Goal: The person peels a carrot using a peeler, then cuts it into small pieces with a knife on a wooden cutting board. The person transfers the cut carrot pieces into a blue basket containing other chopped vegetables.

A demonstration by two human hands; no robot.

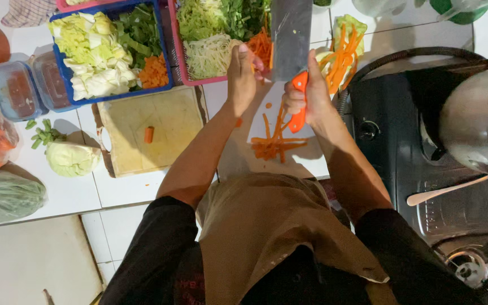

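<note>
The cleaver (290, 36) is up in the air, above the white surface (125, 192), with its wide blade pointing away from the person. The right hand (306, 96) is closed tight around its orange handle (299, 101), so the heavy blade stays steady. The left hand (243, 76) is up beside the blade with its fingers (255, 61) touching the flat side, maybe to wipe off bits that stick there. It does not grip anything.

Below both hands lies a little pile of thin carrot strips (275, 144) on the surface, right in front of the person where they are easy to reach. To the left sits a wooden cutting board (170, 130) with one small carrot piece (149, 134) on it. Behind it a blue basket (108, 51) holds cabbage, greens and carrot, and a pink basket (177, 51) holds more cut greens. A small cabbage (73, 158) rests near the board. On the right stands a dark stove (402, 147) with a shiny pot (478, 127).
</note>
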